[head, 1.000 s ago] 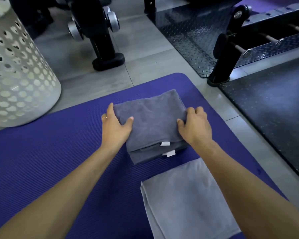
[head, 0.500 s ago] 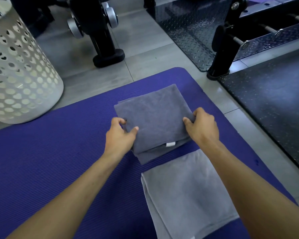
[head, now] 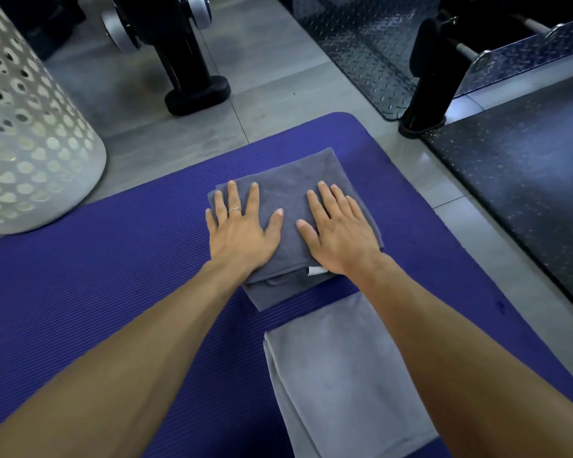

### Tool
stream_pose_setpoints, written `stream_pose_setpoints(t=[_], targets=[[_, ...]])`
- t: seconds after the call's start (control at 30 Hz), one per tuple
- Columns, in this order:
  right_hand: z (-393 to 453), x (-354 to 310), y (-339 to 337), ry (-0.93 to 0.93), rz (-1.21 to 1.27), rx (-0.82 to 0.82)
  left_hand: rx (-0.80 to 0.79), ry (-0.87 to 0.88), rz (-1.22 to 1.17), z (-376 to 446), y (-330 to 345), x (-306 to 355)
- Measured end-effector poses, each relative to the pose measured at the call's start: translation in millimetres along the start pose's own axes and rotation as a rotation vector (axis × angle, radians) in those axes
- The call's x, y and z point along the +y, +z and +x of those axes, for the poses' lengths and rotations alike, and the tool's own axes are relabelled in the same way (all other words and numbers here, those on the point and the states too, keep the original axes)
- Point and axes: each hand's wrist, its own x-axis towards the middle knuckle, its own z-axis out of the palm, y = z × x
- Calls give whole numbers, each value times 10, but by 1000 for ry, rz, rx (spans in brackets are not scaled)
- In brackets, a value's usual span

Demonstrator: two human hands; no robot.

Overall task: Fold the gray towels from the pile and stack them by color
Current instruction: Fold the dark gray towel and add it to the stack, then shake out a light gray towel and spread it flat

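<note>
A stack of folded dark gray towels (head: 288, 180) lies on the purple mat (head: 113, 259), with a white tag showing at its near edge. My left hand (head: 242, 233) lies flat on the stack's left half with straight, spread fingers. My right hand (head: 338, 233) presses flat on the right half. Just in front of the stack, a folded light gray towel (head: 338, 375) lies on the mat between my forearms; my right arm covers part of it.
A white perforated basket (head: 30, 143) stands at the left, beyond the mat's far edge. Black gym equipment bases (head: 196, 97) stand on the gray floor behind. A black rubber floor (head: 526, 180) and a diamond-plate platform (head: 371, 44) lie to the right.
Both hands let go of the dark stack's sides, where the fingers were curled, and now lie flat on top of it. The view shifted slightly downward.
</note>
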Motion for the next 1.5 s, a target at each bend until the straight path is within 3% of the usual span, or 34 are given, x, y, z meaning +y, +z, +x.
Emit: stream_pose_setpoints(t=[0.17,0.33,0.47,0.7,0.87,1.0,1.1,1.27,1.5], targets=[[58,-46,78,44,-20,5,21,54,-61,77,106,-96],[-11,-247,-229,105,-34,-129,-115,101,15,-55,-149,-262],[-355,-540,-605,62,112,-82,-22,77,-33,-551,-568,-484],[-1190,-1733,-1213,-279,347,-172,-1,-28,-407,-2022,-1541,-1196],[-1852,-2723,-1629,-484,245,-226,53,-59,-413,-3321,-2201,-1779],[-2328,-3485,-1797,-631,118,-253,96,-138,-410,-4129,-2350,-2410],[-2621,-3999,-1655,-653,145,-263,74,-233,-405,-4451,-2215,-2986],[-2707,-4774,-1032,-581,276,-336,52,-537,-479,-4765,-1727,-4075],[-2397,-5736,-108,-436,457,-396,148,-797,-597,-4609,-1025,-5415]])
